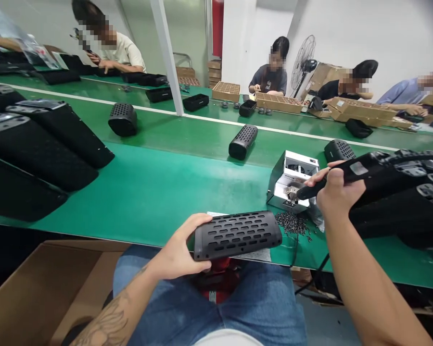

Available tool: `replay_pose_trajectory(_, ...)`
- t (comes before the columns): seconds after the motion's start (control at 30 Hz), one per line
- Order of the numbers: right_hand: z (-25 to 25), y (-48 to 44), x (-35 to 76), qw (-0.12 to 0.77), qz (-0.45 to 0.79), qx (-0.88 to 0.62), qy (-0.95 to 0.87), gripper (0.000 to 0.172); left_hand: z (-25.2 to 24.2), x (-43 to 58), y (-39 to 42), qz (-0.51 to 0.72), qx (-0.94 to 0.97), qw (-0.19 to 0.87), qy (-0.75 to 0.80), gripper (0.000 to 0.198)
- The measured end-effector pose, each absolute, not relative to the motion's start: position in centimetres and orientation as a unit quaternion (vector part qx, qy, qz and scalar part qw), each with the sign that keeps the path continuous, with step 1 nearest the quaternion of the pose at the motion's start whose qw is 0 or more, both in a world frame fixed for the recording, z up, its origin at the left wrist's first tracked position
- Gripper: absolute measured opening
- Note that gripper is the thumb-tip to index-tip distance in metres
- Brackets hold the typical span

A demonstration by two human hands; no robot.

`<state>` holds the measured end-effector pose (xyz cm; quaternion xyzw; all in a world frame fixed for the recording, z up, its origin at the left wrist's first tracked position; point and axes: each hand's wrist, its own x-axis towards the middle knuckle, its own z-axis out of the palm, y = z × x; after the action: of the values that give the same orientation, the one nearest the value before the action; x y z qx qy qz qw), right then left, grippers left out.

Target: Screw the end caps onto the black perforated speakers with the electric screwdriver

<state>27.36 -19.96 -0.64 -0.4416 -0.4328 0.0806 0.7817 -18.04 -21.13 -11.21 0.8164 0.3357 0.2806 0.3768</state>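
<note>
Left grip [176,255] snug around speaker shell [238,234]; right grip [335,191] tight on screwdriver [361,169] at feeder [292,169]

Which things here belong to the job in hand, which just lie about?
In use: black perforated oblong casing (left hand); black electric screwdriver (right hand); silver screw feeder box; dark screws.
Lying about: black rounded casing on green belt; black pedestal fan.

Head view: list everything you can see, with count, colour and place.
speaker shell: one, black, at table's near edge
screw feeder: one, silver, belt right
screwdriver: one, black, tip at feeder
screws: pile, dark, before feeder
loose shells: three, black, mid-belt
panels: stacks, black, both belt ends
belt: one, green, across view
cardboard box: one, brown, lower left
co-workers: several, far side
fan: one, dark, back wall
left hand: one, holding speaker shell
right hand: one, gripping screwdriver
</note>
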Motion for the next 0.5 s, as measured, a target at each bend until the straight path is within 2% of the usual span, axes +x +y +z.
replay_pose_trajectory(0.2,-0.3,-20.4,26.2,0.758,0.109,-0.462,-0.447,0.035,-11.3,-17.8,-19.2,0.258,0.826,0.417,0.277,0.100)
replay_pose_trajectory(0.33,1.6,-23.3,24.9,0.768,0.108,-0.456,-0.437,0.032,-12.3,-17.6,-19.8,0.274,0.815,0.422,0.288,0.116)
replay_pose_trajectory(0.4,2.7,-25.6,24.1,0.769,0.135,-0.425,-0.458,0.039,-12.9,-17.4,-20.3,0.293,0.803,0.422,0.301,0.125)
replay_pose_trajectory(0.5,3.9,-29.3,22.5,0.736,0.224,-0.363,-0.526,0.050,-13.5,-17.0,-20.8,0.321,0.793,0.416,0.308,0.122)
